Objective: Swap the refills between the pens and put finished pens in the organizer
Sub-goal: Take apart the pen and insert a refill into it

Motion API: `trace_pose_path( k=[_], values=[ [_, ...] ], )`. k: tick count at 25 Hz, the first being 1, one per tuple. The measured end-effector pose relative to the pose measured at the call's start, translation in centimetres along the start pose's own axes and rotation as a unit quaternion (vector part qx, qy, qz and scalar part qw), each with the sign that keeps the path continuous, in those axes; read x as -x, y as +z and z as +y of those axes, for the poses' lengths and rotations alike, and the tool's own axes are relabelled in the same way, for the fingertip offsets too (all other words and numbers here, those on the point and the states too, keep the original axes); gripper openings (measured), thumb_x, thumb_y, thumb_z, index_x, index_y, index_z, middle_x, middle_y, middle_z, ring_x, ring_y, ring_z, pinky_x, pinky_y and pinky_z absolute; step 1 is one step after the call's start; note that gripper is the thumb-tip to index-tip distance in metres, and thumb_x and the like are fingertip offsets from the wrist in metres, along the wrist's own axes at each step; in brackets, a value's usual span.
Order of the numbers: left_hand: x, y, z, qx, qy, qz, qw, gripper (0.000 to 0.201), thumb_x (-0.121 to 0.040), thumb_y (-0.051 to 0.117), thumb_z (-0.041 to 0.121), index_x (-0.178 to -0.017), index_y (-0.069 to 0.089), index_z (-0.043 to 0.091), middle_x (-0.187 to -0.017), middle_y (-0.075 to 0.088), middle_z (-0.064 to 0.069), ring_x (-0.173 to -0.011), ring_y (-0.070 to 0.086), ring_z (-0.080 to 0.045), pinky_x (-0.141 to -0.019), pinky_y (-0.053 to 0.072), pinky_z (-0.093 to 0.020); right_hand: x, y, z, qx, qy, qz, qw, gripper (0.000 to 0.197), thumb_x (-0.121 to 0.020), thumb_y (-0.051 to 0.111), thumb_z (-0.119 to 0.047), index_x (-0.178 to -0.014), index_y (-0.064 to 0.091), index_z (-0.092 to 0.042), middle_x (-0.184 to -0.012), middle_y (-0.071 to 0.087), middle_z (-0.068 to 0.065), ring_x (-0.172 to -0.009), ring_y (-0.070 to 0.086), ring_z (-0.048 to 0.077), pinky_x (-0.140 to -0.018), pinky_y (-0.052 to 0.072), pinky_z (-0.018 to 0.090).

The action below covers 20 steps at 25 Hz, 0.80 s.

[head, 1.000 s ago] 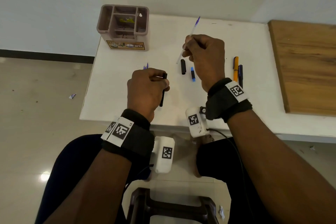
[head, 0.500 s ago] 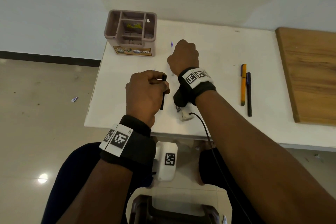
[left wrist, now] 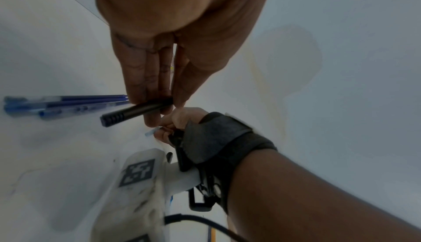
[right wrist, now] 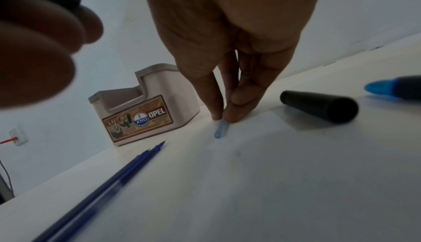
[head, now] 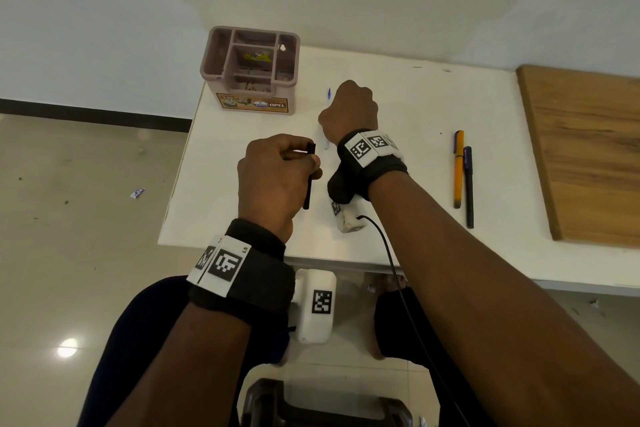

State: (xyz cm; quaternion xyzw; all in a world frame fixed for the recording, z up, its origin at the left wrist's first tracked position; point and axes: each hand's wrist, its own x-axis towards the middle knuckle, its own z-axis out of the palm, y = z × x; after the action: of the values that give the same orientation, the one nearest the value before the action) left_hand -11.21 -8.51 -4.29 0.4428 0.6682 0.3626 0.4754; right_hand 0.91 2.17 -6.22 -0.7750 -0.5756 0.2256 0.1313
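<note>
- White table fills my head view. A second ago my right hand held the pale refill up in the air; it is now down at the surface between the organizer and my left hand, so I judge this refill is being laid aside, and the swap is only part done. Only the refill's ends show from under the fist. My left hand has not moved, fingers curled round the black pen barrel. An orange pen and a dark pen lie well apart to the right, untouched.
- Left wrist view: my fingers and thumb pinch the barrel near one end; its ribbed end sticks out free. Two blue refills lie on the table beyond it.
- Right wrist view: my fingertips press and pinch the refill against the table, its clear end poking out below them. A black cap lies just beside, apart from the fingers.
</note>
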Motion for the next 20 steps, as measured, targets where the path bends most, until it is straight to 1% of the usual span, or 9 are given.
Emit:
trace_pose_path(
  k=[3, 5, 7, 10, 12, 14, 16, 18, 20],
  values=[
    [0.1, 0.1, 0.2, -0.001, 0.002, 0.003, 1.000, 0.024, -0.093, 0.075, 0.017, -0.117, 0.076, 0.018, -0.094, 0.079, 0.001, -0.083, 0.078, -0.010, -0.098, 0.060, -0.040, 0.1, -0.9, 0.1, -0.027, 0.013, 0.002, 1.000, 0.027, -0.093, 0.068, -0.021, -0.115, 0.058, -0.007, -0.123, 0.062, 0.014, -0.112, 0.062, 0.031, -0.084, 0.044, 0.031],
    [0.2, 0.2, 0.4, 0.007, 0.002, 0.003, 1.000, 0.026, -0.093, 0.075, 0.018, -0.119, 0.075, 0.018, -0.098, 0.080, 0.000, -0.086, 0.078, -0.010, -0.099, 0.060, -0.040, 0.1, -2.1, 0.6, -0.070, 0.035, 0.018, 0.997, 0.025, -0.090, 0.070, -0.026, -0.102, 0.054, -0.011, -0.119, 0.064, 0.014, -0.105, 0.067, 0.033, -0.085, 0.052, 0.032],
    [0.6, 0.4, 0.9, 0.020, 0.004, -0.005, 1.000, 0.027, -0.093, 0.075, 0.017, -0.120, 0.074, 0.017, -0.099, 0.080, -0.001, -0.088, 0.078, -0.011, -0.100, 0.059, -0.040, 0.5, -3.7, 1.4, -0.103, 0.050, 0.037, 0.993, 0.028, -0.085, 0.067, -0.031, -0.094, 0.051, -0.010, -0.111, 0.067, 0.014, -0.097, 0.070, 0.034, -0.087, 0.058, 0.037],
    [1.3, 1.1, 1.3, 0.035, 0.004, -0.025, 0.999, 0.027, -0.091, 0.076, 0.014, -0.118, 0.076, 0.016, -0.098, 0.081, -0.002, -0.092, 0.079, -0.015, -0.099, 0.059, -0.042, 2.1, -6.0, 3.6, -0.121, 0.056, 0.061, 0.989, 0.042, -0.076, 0.057, -0.041, -0.090, 0.065, -0.002, -0.091, 0.076, 0.014, -0.088, 0.073, 0.031, -0.086, 0.060, 0.041],
    [2.2, 1.6, 1.5, 0.029, 0.006, -0.041, 0.999, 0.028, -0.092, 0.075, 0.014, -0.119, 0.076, 0.017, -0.100, 0.081, -0.001, -0.092, 0.079, -0.015, -0.096, 0.060, -0.041, 4.6, -7.1, 5.4, -0.143, 0.055, 0.085, 0.984, 0.042, -0.083, 0.059, -0.036, -0.086, 0.072, 0.003, -0.081, 0.077, 0.018, -0.079, 0.076, 0.034, -0.082, 0.063, 0.043],
    [3.1, 2.2, 1.5, 0.026, 0.008, -0.060, 0.998, 0.029, -0.094, 0.072, 0.016, -0.123, 0.074, 0.021, -0.100, 0.080, 0.000, -0.092, 0.078, -0.014, -0.085, 0.060, -0.034, 7.3, -7.4, 7.5, -0.161, 0.057, 0.094, 0.981, 0.036, -0.091, 0.062, -0.030, -0.084, 0.074, 0.003, -0.080, 0.077, 0.019, -0.076, 0.077, 0.033, -0.080, 0.064, 0.043],
    [4.2, 2.8, 1.3, 0.032, 0.005, -0.070, 0.997, 0.030, -0.097, 0.069, 0.022, -0.127, 0.072, 0.026, -0.099, 0.080, 0.000, -0.091, 0.079, -0.013, -0.073, 0.055, -0.026, 9.8, -7.2, 9.4, -0.163, 0.045, 0.075, 0.983, 0.032, -0.095, 0.063, -0.028, -0.086, 0.075, 0.000, -0.080, 0.077, 0.015, -0.074, 0.078, 0.028, -0.080, 0.064, 0.041],
    [5.2, 3.1, 1.0, 0.032, -0.002, -0.065, 0.997, 0.031, -0.099, 0.066, 0.026, -0.130, 0.070, 0.030, -0.096, 0.080, 0.000, -0.090, 0.078, -0.011, -0.071, 0.054, -0.026, 11.0, -6.4, 10.9, -0.139, 0.028, 0.029, 0.989, 0.025, -0.097, 0.063, -0.026, -0.094, 0.077, -0.006, -0.087, 0.078, 0.009, -0.078, 0.077, 0.022, -0.082, 0.063, 0.038],
    [6.0, 3.2, 0.4, 0.025, -0.017, -0.062, 0.998, 0.031, -0.100, 0.065, 0.027, -0.131, 0.069, 0.032, -0.095, 0.080, 0.000, -0.088, 0.078, -0.010, -0.078, 0.058, -0.031, 10.9, -5.5, 11.8, -0.095, -0.001, -0.004, 0.995, 0.024, -0.098, 0.063, -0.024, -0.101, 0.078, -0.007, -0.098, 0.079, 0.009, -0.085, 0.076, 0.023, -0.087, 0.062, 0.040]
  ],
)
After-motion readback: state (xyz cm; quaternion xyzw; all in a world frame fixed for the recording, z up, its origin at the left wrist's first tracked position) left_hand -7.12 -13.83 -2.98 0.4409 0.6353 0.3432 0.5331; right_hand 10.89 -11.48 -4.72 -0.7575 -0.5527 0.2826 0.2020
